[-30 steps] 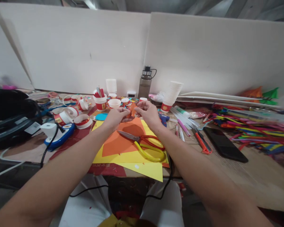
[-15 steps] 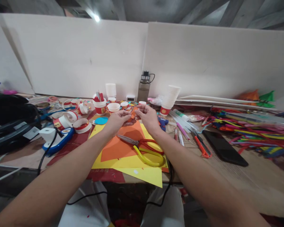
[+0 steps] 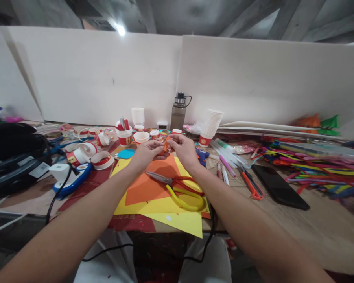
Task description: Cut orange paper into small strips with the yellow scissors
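Between both hands is a small piece of orange paper (image 3: 166, 144), raised over the table. My left hand (image 3: 150, 152) pinches its left side, fingers closed. On the other side my right hand (image 3: 183, 148) grips it between thumb and fingers. Below them lies a sheet of orange paper (image 3: 138, 192) on top of yellow paper (image 3: 177, 223). Scissors (image 3: 177, 186) with red and yellow handles rest across these sheets, blades pointing left. A blue disc (image 3: 126, 153) lies left of my left hand.
Paper cups (image 3: 125, 138), a dark bottle (image 3: 178, 114) and a cup stack (image 3: 211, 125) stand at the back. Rightward lie markers (image 3: 225, 175), an orange cutter (image 3: 251, 186), a phone (image 3: 279, 186) and colourful pipe cleaners (image 3: 321, 165). A blue tape dispenser (image 3: 73, 184) sits left.
The orange paper piece is turned more upright and looks narrower between my fingers. Both hands stay in nearly the same place; the view has tilted slightly upward.
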